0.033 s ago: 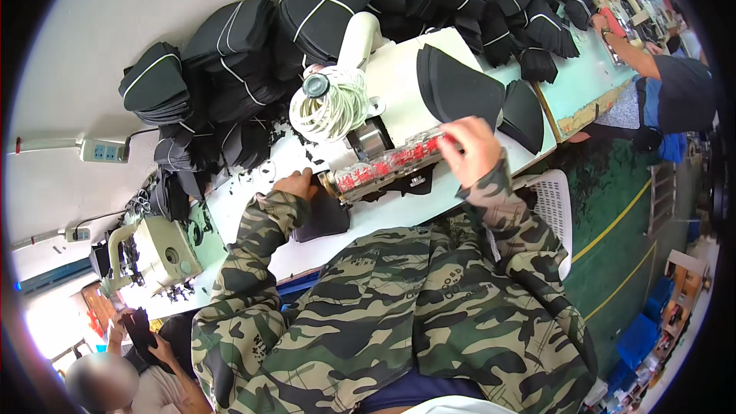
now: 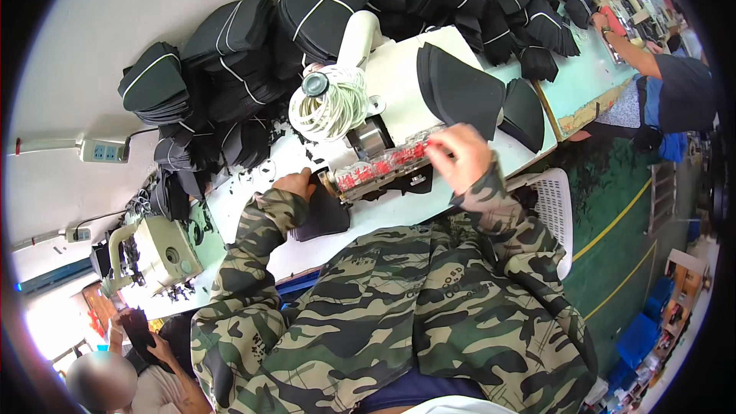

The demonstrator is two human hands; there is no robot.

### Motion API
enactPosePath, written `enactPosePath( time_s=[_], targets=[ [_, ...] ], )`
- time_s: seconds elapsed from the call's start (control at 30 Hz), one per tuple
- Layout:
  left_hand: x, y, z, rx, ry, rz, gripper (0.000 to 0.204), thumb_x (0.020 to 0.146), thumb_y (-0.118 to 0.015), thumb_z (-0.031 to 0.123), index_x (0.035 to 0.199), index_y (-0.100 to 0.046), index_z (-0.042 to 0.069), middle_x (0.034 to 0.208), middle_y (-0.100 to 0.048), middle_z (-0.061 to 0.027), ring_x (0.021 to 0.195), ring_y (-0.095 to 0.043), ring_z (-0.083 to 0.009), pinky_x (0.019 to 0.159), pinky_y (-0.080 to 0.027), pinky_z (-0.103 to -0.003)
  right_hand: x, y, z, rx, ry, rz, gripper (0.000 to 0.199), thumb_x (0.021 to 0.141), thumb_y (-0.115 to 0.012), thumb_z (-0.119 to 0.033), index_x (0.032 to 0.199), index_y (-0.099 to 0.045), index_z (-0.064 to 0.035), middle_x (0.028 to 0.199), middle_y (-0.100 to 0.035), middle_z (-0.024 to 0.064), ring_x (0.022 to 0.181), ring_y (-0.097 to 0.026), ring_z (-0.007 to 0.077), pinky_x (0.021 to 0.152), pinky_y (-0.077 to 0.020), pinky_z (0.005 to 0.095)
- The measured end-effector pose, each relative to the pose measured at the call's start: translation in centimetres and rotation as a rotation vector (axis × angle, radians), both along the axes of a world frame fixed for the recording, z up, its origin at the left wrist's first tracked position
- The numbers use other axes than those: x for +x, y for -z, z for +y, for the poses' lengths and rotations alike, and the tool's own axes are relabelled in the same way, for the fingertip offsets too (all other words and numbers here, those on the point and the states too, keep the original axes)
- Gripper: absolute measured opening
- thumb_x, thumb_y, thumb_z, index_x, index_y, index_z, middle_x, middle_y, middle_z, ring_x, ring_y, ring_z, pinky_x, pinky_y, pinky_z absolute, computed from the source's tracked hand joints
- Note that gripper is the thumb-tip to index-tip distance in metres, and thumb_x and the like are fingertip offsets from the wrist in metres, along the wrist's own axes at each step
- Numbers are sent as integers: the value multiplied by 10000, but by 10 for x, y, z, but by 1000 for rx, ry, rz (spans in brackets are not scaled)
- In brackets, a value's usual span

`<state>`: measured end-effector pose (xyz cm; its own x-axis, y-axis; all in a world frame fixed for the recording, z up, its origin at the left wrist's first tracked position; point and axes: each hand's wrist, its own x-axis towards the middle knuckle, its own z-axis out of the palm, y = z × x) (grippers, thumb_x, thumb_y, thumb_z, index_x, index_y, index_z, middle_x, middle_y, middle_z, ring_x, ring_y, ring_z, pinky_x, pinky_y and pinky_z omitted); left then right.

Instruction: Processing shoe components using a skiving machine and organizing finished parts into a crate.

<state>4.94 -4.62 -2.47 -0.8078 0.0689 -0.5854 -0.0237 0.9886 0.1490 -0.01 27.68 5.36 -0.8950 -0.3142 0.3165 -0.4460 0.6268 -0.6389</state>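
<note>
Apparently at a positioning step: steadying the black panel (image 2: 322, 217) by the left end of the cream machine (image 2: 402, 84) with the left hand (image 2: 295, 182), grip unclear; holding the right hand (image 2: 461, 157) half-curled beside the red-marked bar (image 2: 379, 165), contact uncertain. To proceed, probably keep the panel flat.

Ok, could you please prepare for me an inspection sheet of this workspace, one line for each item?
Surface: pale table, partly covered.
Work things: cream machine; flat black pieces on it; dark piece at its left end.
Clutter: bound black stacks behind; coiled white cords; black scraps by a second cream machine.
Grips: left grip at the dark piece; right grip at the machine's red-marked front edge, contact unclear.
Cables: dark cable at a wall outlet box.
Surroundings: white basket; green floor; one person right, another lower left.
</note>
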Motion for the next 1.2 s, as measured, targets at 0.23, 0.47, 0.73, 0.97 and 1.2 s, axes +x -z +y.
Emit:
enactPosePath(
  time_s=[0.23, 0.47, 0.73, 0.97, 1.2],
  targets=[
    [-12, -54, 11, 1078, -23, -463, 185, 876, -559, 154, 957, -591, -10, 739, -560, 13, 701, -461, -49, 621, -395, -224, 33, 34, -48, -184, -386, -802, 365, 809, -637, -243, 1030, -577, 42, 823, -655, 122, 695, -623, 156, 646, -494, 258],
    [-14, -32, 28, 1026, -429, -262, 250, 893, -508, 219, 906, -596, -15, 684, -587, -22, 617, -499, -74, 572, -413, -245, 26, 43, -71, -97, -257, -647, 173, 788, -596, -203, 841, -633, -42, 702, -626, 130, 663, -613, 288, 599, -475, 341],
    [-34, -7, 13, 901, -313, -244, 233, 897, -521, 201, 901, -629, -5, 665, -583, 32, 590, -491, -34, 542, -401, -210, -3, 24, -54, -44, -188, -536, 132, 774, -609, -177, 822, -616, -55, 741, -631, 117, 675, -619, 280, 602, -477, 350],
    [-41, -23, 24, 1005, -381, -325, 238, 897, -520, 202, 939, -625, -7, 724, -600, 18, 633, -508, -42, 586, -418, -210, -18, 25, -49, 43, -218, -327, 175, 741, -642, -136, 873, -593, -31, 725, -606, 94, 662, -582, 221, 590, -454, 321],
    [-47, -21, 54, 970, -437, -63, 220, 876, -551, 206, 779, -589, 12, 597, -533, -1, 543, -492, -74, 512, -411, -240, -37, 19, -63, 418, -322, -183, 230, 712, -647, -200, 873, -582, -49, 789, -584, 108, 814, -543, 304, 707, -444, 392]
  ],
)
